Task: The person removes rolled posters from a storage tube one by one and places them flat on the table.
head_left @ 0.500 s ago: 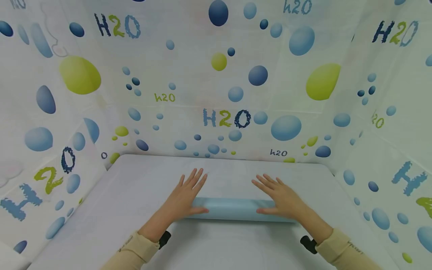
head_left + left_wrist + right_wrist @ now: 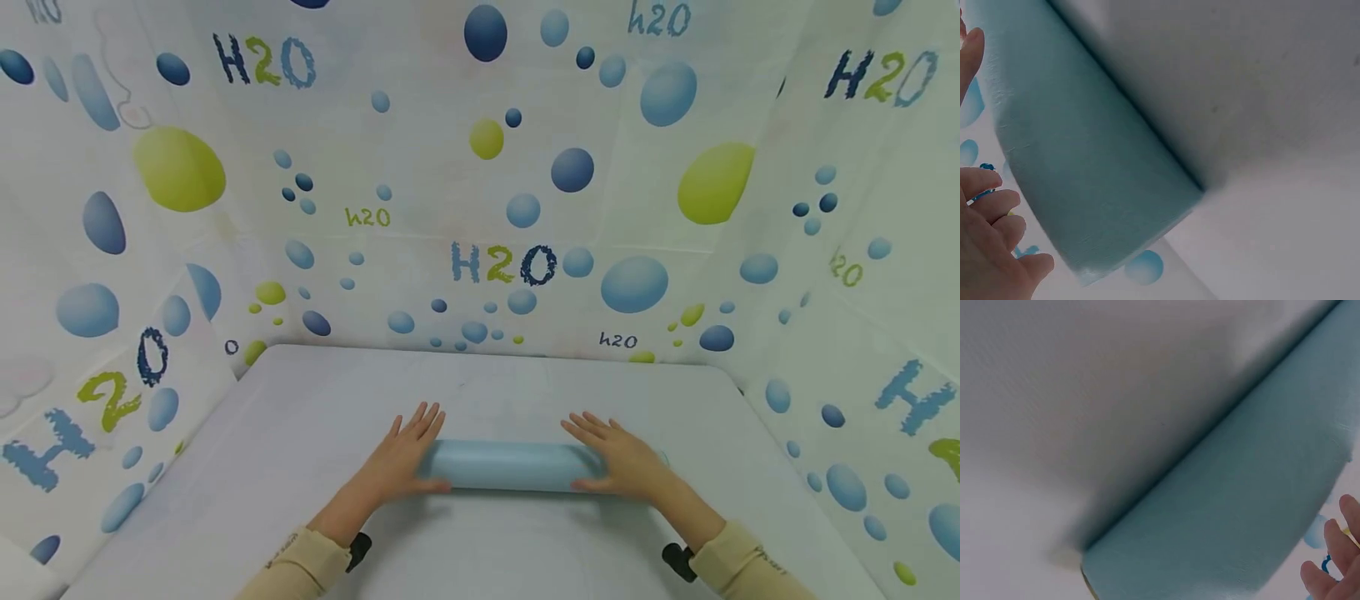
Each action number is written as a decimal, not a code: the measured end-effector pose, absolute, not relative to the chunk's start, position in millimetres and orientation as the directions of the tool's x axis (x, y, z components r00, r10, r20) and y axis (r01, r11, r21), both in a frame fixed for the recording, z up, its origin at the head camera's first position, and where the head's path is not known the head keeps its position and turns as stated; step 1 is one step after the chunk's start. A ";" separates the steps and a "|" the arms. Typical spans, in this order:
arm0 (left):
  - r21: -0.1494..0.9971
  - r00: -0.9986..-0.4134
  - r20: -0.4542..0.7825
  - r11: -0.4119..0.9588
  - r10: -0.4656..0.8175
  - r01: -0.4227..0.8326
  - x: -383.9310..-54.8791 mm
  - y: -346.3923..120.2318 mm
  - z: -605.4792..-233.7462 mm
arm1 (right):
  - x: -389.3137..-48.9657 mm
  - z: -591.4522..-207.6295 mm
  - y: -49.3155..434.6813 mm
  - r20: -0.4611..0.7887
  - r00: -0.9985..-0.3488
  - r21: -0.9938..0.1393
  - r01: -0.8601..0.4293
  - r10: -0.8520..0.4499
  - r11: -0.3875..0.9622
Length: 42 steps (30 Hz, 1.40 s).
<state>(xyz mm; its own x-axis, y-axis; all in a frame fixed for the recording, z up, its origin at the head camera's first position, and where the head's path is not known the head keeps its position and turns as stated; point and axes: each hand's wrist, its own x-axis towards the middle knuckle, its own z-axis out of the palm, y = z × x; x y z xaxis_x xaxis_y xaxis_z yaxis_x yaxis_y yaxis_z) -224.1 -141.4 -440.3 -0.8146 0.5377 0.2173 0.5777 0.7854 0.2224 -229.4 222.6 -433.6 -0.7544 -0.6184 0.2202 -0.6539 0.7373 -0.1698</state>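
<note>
A light blue roll lies crosswise on the white table, its surface smooth with faint creases. Over its left part is my left hand, fingers spread towards the far side and thumb along the near side. My right hand mirrors this over the right part. The left wrist view has the roll running diagonally to its end, with the left hand's fingers beyond its far edge. In the right wrist view, fingers appear past the roll. Whether the palms touch it cannot be made out.
The white table stretches to a back edge with rounded corners. Behind and at both sides hangs a white curtain printed with blue and green drops and H2O lettering. A dark strapped device sits under the right wrist.
Both hands have come down and slightly nearer to me, lower over the roll. The roll stays in about the same place.
</note>
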 end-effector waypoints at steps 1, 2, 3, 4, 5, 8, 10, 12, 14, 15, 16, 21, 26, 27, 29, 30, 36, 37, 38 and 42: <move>0.235 -0.817 0.211 0.783 0.537 0.576 -224.1 -142.0 -442.3 | -229.0 -435.6 222.5 0.212 -0.762 -0.188 -0.646 -0.612 0.740; 0.241 -0.819 0.205 0.783 0.537 0.574 -224.3 -142.5 -444.6 | -228.7 -437.4 222.4 0.203 -0.768 -0.197 -0.640 -0.608 0.743; 0.246 -0.820 0.198 0.783 0.537 0.571 -224.6 -143.2 -447.0 | -228.5 -439.1 222.3 0.193 -0.772 -0.204 -0.635 -0.605 0.745; 0.250 -0.821 0.194 0.782 0.537 0.571 -224.9 -143.6 -449.2 | -228.4 -440.8 222.4 0.182 -0.776 -0.208 -0.630 -0.603 0.748; 0.252 -0.819 0.197 0.779 0.539 0.574 -225.0 -144.2 -451.3 | -228.6 -442.6 222.6 0.174 -0.778 -0.209 -0.628 -0.603 0.750; 0.252 -0.818 0.195 0.778 0.541 0.575 -225.4 -145.2 -456.5 | -230.0 -448.1 223.8 0.167 -0.777 -0.204 -0.630 -0.607 0.749; 0.246 -0.818 0.193 0.781 0.541 0.575 -225.2 -144.7 -458.5 | -230.8 -451.9 225.5 0.167 -0.775 -0.208 -0.632 -0.610 0.746; 0.235 -0.818 0.192 0.784 0.542 0.574 -224.7 -143.9 -459.6 | -231.4 -454.6 226.7 0.168 -0.774 -0.210 -0.633 -0.610 0.745; 0.224 -0.814 0.197 0.784 0.546 0.579 -223.5 -143.5 -459.5 | -230.7 -456.5 226.8 0.166 -0.774 -0.209 -0.634 -0.612 0.745; 0.217 -0.811 0.203 0.783 0.549 0.584 -222.8 -143.5 -459.4 | -230.3 -457.1 226.7 0.164 -0.774 -0.207 -0.633 -0.612 0.746; 0.210 -0.808 0.209 0.781 0.551 0.588 -222.1 -143.3 -459.2 | -229.8 -457.1 226.5 0.162 -0.773 -0.205 -0.635 -0.614 0.745; 0.197 -0.795 0.235 0.773 0.560 0.603 -219.5 -143.5 -458.2 | -228.2 -456.6 225.8 0.157 -0.767 -0.178 -0.642 -0.622 0.746; 0.182 -0.802 0.229 0.785 0.552 0.592 -219.3 -143.4 -458.9 | -227.8 -457.1 225.7 0.150 -0.774 -0.149 -0.633 -0.615 0.760; 0.177 -0.803 0.228 0.788 0.551 0.590 -219.4 -143.2 -459.0 | -227.8 -457.4 225.7 0.147 -0.776 -0.148 -0.631 -0.614 0.762; 0.173 -0.803 0.230 0.789 0.550 0.589 -219.2 -143.1 -459.0 | -227.4 -457.4 225.4 0.145 -0.779 -0.148 -0.627 -0.610 0.765; 0.171 -0.802 0.232 0.789 0.550 0.591 -219.1 -143.0 -459.0 | -227.2 -457.5 225.2 0.144 -0.778 -0.145 -0.628 -0.611 0.765; 0.165 -0.797 0.246 0.787 0.551 0.595 -218.4 -143.0 -458.8 | -226.8 -457.0 224.3 0.146 -0.774 -0.134 -0.632 -0.616 0.763; 0.166 -0.796 0.250 0.786 0.551 0.596 -218.4 -143.0 -458.7 | -226.9 -456.6 224.1 0.145 -0.775 -0.134 -0.632 -0.616 0.763; 0.169 -0.796 0.251 0.785 0.550 0.596 -218.4 -143.0 -458.6 | -227.1 -456.3 224.0 0.145 -0.774 -0.133 -0.632 -0.616 0.763; 0.170 -0.794 0.253 0.782 0.553 0.599 -218.3 -142.7 -458.6 | -228.1 -456.1 223.8 0.134 -0.775 -0.138 -0.632 -0.618 0.763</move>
